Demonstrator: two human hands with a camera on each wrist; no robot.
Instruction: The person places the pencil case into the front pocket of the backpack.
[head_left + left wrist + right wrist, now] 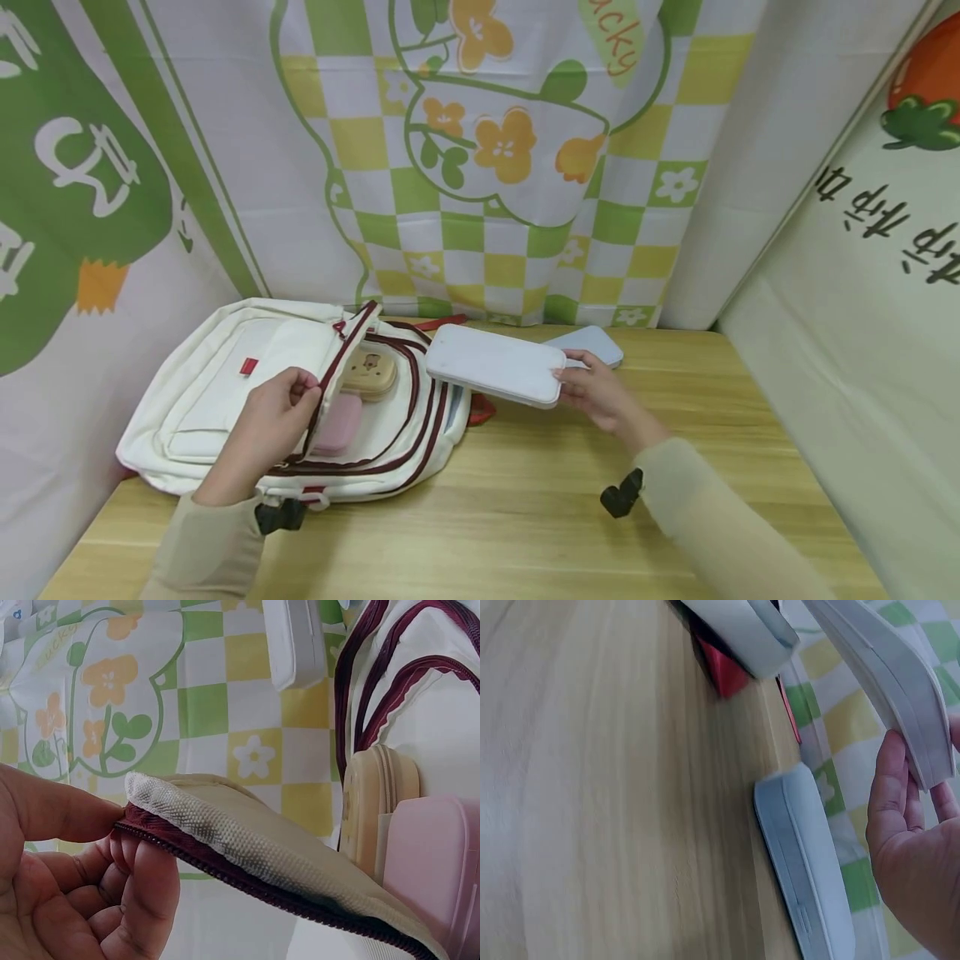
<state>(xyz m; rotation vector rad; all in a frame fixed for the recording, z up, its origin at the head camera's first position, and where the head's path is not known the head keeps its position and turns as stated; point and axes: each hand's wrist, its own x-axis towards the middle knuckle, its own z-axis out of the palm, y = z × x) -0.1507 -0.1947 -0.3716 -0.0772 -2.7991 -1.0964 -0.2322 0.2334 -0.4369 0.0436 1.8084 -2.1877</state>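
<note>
A white backpack (198,379) lies on its back with its dark-red zipped front pocket unzipped. My left hand (262,425) pinches the zipper edge of the pocket flap (247,832) between thumb and fingers, holding it raised. Inside the pocket sit a beige case with a small bear face (371,373) and a pink case (339,425). In my right hand (600,398) is one end of a flat white zip case (495,364), gripped between thumb and fingers. It hangs above the table, close to the pocket's right side.
Behind my right hand, a pale-blue zip case (806,862) lies on the wooden table (525,508) near its back edge. Red straps (480,410) stick out from the backpack's right side. A patterned curtain (510,258) hangs along the back, with cloth walls at both sides.
</note>
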